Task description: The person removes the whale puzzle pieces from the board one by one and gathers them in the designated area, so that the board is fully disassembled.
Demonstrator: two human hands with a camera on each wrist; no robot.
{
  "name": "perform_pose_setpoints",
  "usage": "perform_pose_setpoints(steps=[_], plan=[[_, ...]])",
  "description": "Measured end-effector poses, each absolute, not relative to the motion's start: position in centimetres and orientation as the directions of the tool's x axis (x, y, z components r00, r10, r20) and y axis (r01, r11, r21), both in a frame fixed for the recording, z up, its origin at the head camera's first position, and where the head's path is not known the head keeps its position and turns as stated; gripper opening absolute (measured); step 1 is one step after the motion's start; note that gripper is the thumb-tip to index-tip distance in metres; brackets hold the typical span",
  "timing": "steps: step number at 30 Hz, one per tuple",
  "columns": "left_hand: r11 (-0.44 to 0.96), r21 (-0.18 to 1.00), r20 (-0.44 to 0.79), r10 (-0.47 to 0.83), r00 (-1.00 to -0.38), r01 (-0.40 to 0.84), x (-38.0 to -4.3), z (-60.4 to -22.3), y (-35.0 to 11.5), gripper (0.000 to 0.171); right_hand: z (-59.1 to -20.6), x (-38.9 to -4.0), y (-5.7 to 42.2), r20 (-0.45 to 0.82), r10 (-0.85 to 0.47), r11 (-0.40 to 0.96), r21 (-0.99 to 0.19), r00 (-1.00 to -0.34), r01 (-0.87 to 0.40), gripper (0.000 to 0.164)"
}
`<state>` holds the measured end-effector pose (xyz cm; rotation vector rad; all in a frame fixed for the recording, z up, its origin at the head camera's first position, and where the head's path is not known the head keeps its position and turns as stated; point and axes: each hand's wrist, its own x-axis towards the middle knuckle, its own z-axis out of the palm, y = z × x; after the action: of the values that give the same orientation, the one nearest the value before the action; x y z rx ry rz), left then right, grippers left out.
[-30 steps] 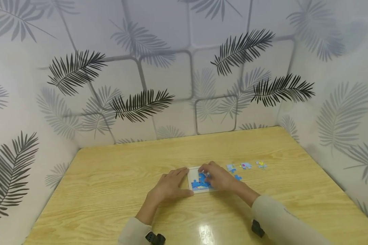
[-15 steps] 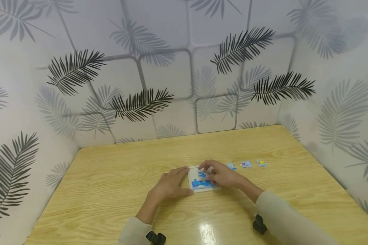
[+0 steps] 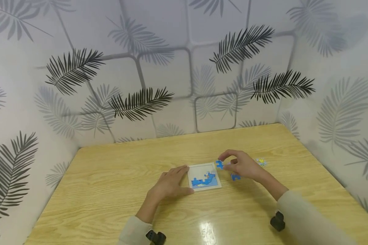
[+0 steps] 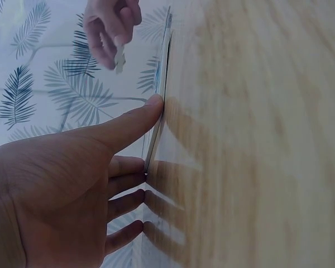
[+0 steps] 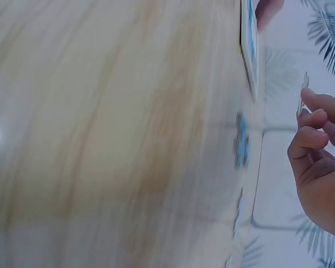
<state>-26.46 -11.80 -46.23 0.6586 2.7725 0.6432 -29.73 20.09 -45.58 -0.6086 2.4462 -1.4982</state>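
A white puzzle tray (image 3: pixel 200 171) lies on the table with joined blue pieces (image 3: pixel 204 181) along its near and right sides. My left hand (image 3: pixel 170 184) rests at the tray's left edge, fingers spread. In the left wrist view its thumb (image 4: pixel 137 124) touches the rim and the fingertips meet the table. My right hand (image 3: pixel 243 165) pinches a blue jigsaw piece (image 3: pixel 219 164) between thumb and fingers, above the table just right of the tray. The right wrist view shows that piece (image 5: pixel 303 95) edge-on, off the tabletop.
Another blue jigsaw piece (image 3: pixel 235 177) lies right of the tray, below the right hand. A piece with a yellow sun (image 3: pixel 261 162) lies farther right. The right hand partly covers the piece between. A patterned wall (image 3: pixel 171 115) stands behind the wooden table (image 3: pixel 125 170).
My right hand has moved from over the tray to its right, carrying a blue jigsaw piece away from the joined pieces. The left hand has stayed at the tray's left edge.
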Motion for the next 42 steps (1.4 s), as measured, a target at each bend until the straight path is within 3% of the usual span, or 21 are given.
perform_pose_setpoints(steps=[9, 17, 28, 36, 42], plan=[[0.797, 0.474, -0.113, 0.476, -0.872, 0.374, -26.4, -46.6, -12.0, 0.088, -46.2, -29.0, 26.1, 0.012, -0.341, 0.48, -0.857, -0.94, -0.185, 0.024], [0.794, 0.486, -0.109, 0.469, -0.877, 0.364, -26.3, -46.7, -12.1, 0.088, -46.5, -28.3, 29.2, 0.068, -0.346, 0.523, -0.814, -0.936, -0.253, 0.021], [0.794, 0.492, -0.111, 0.464, -0.879, 0.357, -26.3, -46.6, -12.0, 0.089, -47.7, -28.3, 29.5, 0.096, -0.46, 0.604, -0.694, -0.883, -0.391, 0.019], [0.798, 0.486, -0.116, 0.463, -0.879, 0.356, -26.3, -46.3, -11.8, 0.088, -47.2, -28.2, 29.4, 0.064, -0.456, 0.606, -0.708, -0.887, -0.363, 0.019], [0.803, 0.476, -0.118, 0.462, -0.879, 0.358, -26.6, -46.6, -11.6, 0.089, -46.4, -28.2, 27.9, 0.135, -0.438, 0.566, -0.727, -0.889, -0.389, 0.021]])
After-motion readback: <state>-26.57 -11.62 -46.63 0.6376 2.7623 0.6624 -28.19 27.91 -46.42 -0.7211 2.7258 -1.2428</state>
